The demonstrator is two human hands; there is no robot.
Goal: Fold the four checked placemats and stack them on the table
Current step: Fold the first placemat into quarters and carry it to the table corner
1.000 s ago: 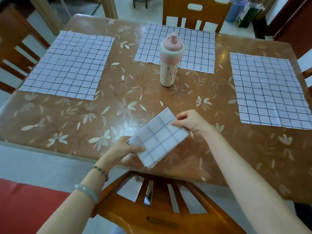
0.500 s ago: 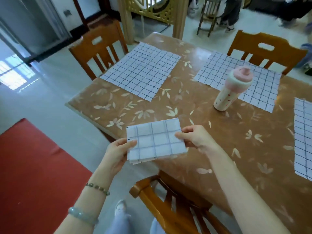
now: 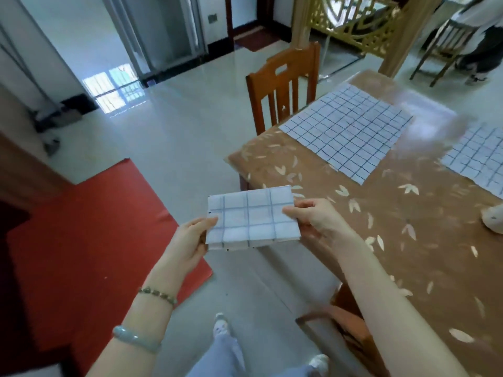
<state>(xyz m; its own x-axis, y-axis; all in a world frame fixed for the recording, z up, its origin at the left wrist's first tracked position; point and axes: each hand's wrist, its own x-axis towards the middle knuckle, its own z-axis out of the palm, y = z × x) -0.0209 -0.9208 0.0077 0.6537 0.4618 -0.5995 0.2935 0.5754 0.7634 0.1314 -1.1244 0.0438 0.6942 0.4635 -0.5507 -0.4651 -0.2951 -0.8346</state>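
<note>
folded placemat [image 3: 251, 219]: small neat rectangle, a few layers showing along its lower edge. It's mid-frame, up in the air, not resting on anything.
left hand [image 3: 190, 240]: pinching the placemat's left edge, thumb on top, fingers underneath.
right hand [image 3: 313, 216]: same deal on the right edge, thumb and fingers clamped on the cloth.
where that puts it: just off the near-left corner of the bench [image 3: 408, 240], mostly over the floor, with its right edge about at the bench's rim.
flat placemat [image 3: 348, 131]: spread wide open on the bench in the upper right of the frame, in front of the chair [image 3: 283, 83], not folded at all.
second flat placemat [image 3: 479, 161]: also open, cut off by the right edge of the frame, near the first one but not touching it.
fourth one: not in the shot, so I can't say what shape it's in.
progress: I'd call it roughly a quarter done — one mat looks fully folded, and there's no stack started anywhere I can see.
left to do: set this one down on the bench as the bottom of the stack, then fold the two open ones (plus the missing fourth, probably) and pile them on top.
other stuff: red mat [image 3: 95, 227] on the floor at lower left, second chair [image 3: 340, 330] tucked under the bench at lower right, and a pale object [image 3: 494, 220] clipped by the right edge — too little showing to tell what it is.
</note>
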